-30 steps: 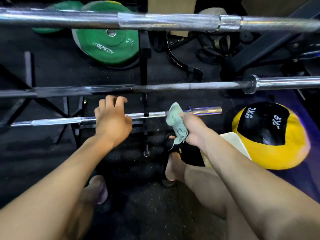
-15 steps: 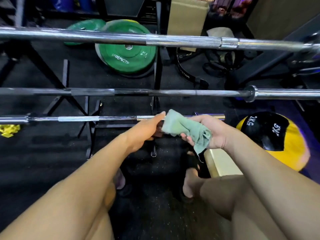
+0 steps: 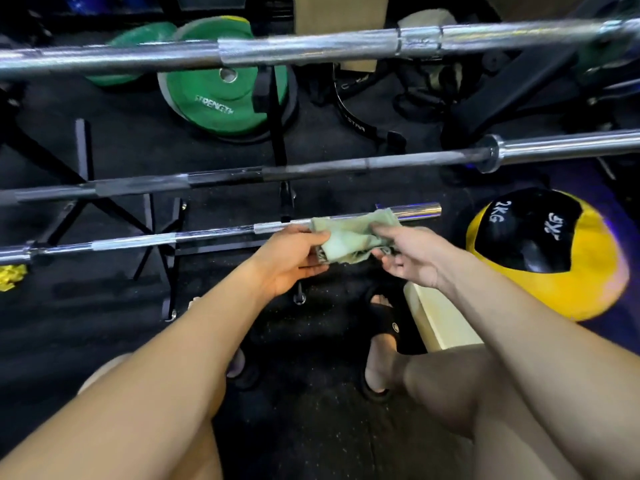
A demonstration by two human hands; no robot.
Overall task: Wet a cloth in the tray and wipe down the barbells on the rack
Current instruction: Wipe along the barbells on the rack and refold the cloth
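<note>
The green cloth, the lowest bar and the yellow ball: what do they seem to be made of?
Green cloth: soft woven fabric, perhaps terry; it bunches and folds between both hands. Lowest bar: metal, likely chromed steel, with bright mirror-like glints. Yellow ball: probably rubber or vinyl, smooth and matte, with black panels marked 2KG.

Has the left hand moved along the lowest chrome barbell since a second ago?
Yes. The left hand left the shaft of the lowest chrome barbell, went right past the rack's black upright post, and now grips the pale green cloth.
</note>
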